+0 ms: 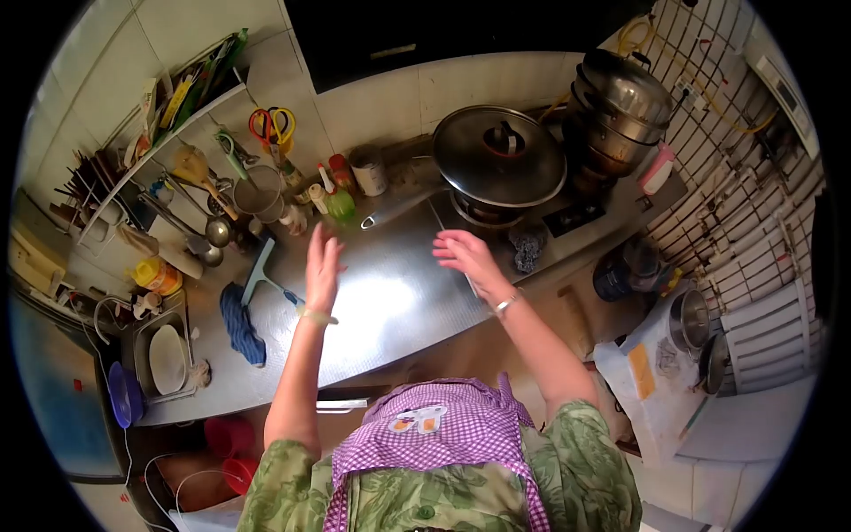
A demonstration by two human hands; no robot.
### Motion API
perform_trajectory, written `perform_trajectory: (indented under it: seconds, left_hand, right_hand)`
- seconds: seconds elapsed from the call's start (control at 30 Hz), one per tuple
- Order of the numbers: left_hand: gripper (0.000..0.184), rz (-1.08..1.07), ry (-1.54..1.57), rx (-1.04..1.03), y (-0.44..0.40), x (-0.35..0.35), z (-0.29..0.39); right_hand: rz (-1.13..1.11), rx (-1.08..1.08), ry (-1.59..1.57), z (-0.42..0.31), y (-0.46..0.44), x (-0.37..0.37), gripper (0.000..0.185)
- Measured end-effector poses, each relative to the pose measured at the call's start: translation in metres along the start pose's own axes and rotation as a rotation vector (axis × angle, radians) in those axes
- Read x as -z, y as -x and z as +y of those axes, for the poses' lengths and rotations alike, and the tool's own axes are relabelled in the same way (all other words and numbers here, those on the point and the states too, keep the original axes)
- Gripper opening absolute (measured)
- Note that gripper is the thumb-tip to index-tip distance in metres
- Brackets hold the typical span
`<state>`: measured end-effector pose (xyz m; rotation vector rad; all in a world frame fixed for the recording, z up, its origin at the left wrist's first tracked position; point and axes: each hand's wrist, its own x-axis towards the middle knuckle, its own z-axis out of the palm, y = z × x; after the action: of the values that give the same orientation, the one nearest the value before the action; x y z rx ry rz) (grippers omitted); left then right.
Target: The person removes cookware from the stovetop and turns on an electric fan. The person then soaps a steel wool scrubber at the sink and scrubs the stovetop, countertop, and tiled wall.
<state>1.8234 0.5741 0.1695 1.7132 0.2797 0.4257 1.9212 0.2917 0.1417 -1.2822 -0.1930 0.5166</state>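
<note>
Both hands are up over the steel counter [381,301], well apart and holding nothing! The left hand [324,257] is open, fingers upward; the right [467,257] has loosely spread fingers, near the lidded pan [499,160] on the far right stove [576,215].

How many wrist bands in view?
2. A pale band on the left wrist, behind the open left hand; a silvery band on the right wrist, behind the open right hand. Both wrists show, so probably none hidden.
</note>
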Motion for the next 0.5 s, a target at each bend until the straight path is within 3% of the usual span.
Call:
perform_trajectory:
  seconds: [0.07,0.13,0.2,0.23,0.33,0.47,0.5]
  left_hand:
    - [0.058,-0.017,-0.049,-0.059,-0.035,-0.028,-0.001]
    - [0.051,-0.181,-0.134,0.012,-0.045,-0.038,0.02]
    - [0.047,-0.078,-0.225,-0.092,-0.039,-0.049,0.022]
    - [0.045,-0.05,-0.19,-0.117,-0.036,-0.05,0.027]
    - [0.044,-0.145,-0.184,-0.144,-0.031,-0.04,0.036]
    - [0.045,-0.332,-0.181,-0.276,-0.035,-0.034,0.041]
    - [0.047,-0.415,-0.156,-0.19,-0.041,-0.035,0.038]
  right_hand:
    - [0.027,-0.048,-0.261,0.0,-0.027,-0.037,0.034]
    - [-0.004,-0.062,-0.529,0.005,-0.052,-0.059,0.025]
    - [-0.133,-0.053,-0.726,0.016,-0.075,-0.067,0.019]
    - [-0.082,-0.074,-0.801,0.005,-0.074,-0.081,0.008]
    - [-0.056,-0.043,-0.881,-0.004,-0.065,-0.091,0.01]
    - [0.209,0.015,-0.839,-0.014,-0.031,-0.105,0.009]
    - [0.27,0.001,-0.835,-0.013,-0.025,-0.103,0.009]
